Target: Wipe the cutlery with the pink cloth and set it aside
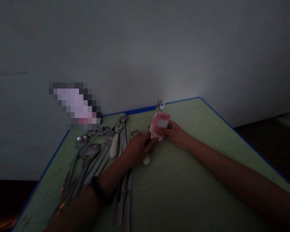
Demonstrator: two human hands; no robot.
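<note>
Over the table's middle, my right hand [174,134] is closed on a folded pink and white cloth [160,125]. The cloth is wrapped about a fork [160,105], whose tines stick out above it. My left hand [140,146] is closed just below the cloth, and a pale handle end [146,160] shows under it, apparently the fork's. Its fingers are partly hidden. Beside the left hand lie several metal spoons [92,149], forks and long knives; one has a pale handle [114,146].
The light green table [183,193] has a blue edge and stands against a grey wall [145,48]. At its back left corner a blurred-out bright object [73,103] leans near the wall. The cutlery pile spreads beneath my left forearm.
</note>
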